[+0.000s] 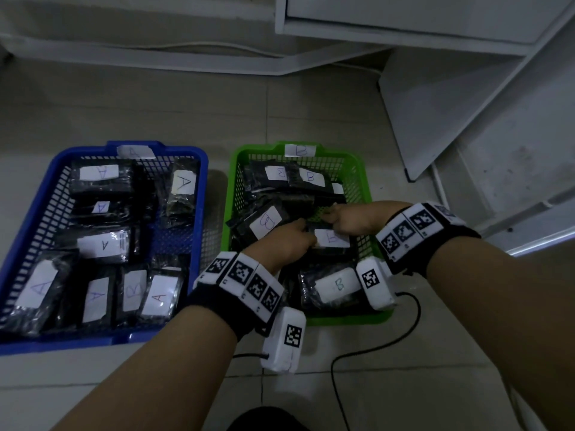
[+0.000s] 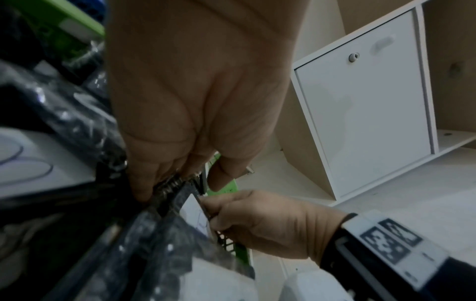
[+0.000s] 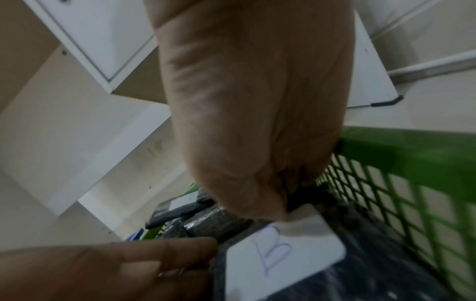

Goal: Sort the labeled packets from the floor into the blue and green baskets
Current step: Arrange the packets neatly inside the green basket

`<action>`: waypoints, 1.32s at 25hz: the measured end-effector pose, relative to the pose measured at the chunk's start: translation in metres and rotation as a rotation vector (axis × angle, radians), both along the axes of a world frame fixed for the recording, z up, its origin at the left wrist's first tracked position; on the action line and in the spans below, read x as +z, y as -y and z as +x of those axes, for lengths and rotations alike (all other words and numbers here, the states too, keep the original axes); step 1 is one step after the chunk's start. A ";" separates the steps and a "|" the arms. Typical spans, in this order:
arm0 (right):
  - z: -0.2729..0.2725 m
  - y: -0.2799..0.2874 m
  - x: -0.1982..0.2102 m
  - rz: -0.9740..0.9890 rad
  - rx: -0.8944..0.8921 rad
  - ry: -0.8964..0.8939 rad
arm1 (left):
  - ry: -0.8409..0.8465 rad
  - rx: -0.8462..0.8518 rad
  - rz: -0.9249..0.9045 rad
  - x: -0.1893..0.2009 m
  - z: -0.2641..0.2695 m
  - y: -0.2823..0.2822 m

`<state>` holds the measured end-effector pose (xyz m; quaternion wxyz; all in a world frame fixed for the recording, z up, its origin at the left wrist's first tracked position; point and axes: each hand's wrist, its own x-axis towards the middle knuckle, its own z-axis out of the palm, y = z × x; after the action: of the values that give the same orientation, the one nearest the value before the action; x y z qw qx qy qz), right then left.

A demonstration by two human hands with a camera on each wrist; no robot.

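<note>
A B-labeled packet [image 1: 330, 241] is pinched inside the green basket [image 1: 357, 169] by the left hand [image 1: 284, 245] and right hand [image 1: 351, 217], fingers clamped on it.

Pale tiled floor [image 1: 311, 113]; on it, side by side, blue basket [image 1: 203, 169], green basket [image 1: 362, 169]; black cable [image 1: 373, 346]

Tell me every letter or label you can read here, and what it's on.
"A": faint, paper tag on blue plastic mesh basket.
"A": white labels on black wrapped packets inside.
"B": one packet label there too.
"B": green mesh basket tag, its packets' labels.
Wristband markers: patterns, no words.
</note>
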<state>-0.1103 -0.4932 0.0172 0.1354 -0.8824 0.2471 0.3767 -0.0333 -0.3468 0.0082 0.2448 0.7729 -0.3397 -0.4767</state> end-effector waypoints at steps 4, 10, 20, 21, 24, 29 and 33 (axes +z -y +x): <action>-0.006 -0.008 0.005 0.070 0.031 -0.052 | 0.200 -0.241 -0.057 -0.009 -0.003 0.000; -0.005 -0.013 0.006 0.125 -0.012 -0.021 | 0.185 -0.227 -0.017 0.007 -0.004 0.000; -0.004 -0.048 0.047 0.239 -0.105 0.342 | 0.829 -0.059 0.067 0.009 0.045 -0.045; -0.004 -0.054 0.046 0.226 -0.138 0.383 | 0.823 -0.072 0.084 0.008 0.042 -0.044; -0.002 -0.070 0.040 0.184 -0.336 0.488 | 0.753 -0.026 0.003 0.008 0.038 -0.048; 0.018 -0.103 0.024 0.143 -0.415 0.447 | 0.302 0.382 -0.166 0.015 0.043 -0.071; 0.031 -0.118 0.013 0.083 -0.501 0.478 | 0.195 0.475 -0.199 0.019 0.043 -0.090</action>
<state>-0.0795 -0.3751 0.0298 0.3137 -0.8514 0.4018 0.1240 0.0100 -0.2571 0.0276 0.3908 0.8453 -0.2161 -0.2933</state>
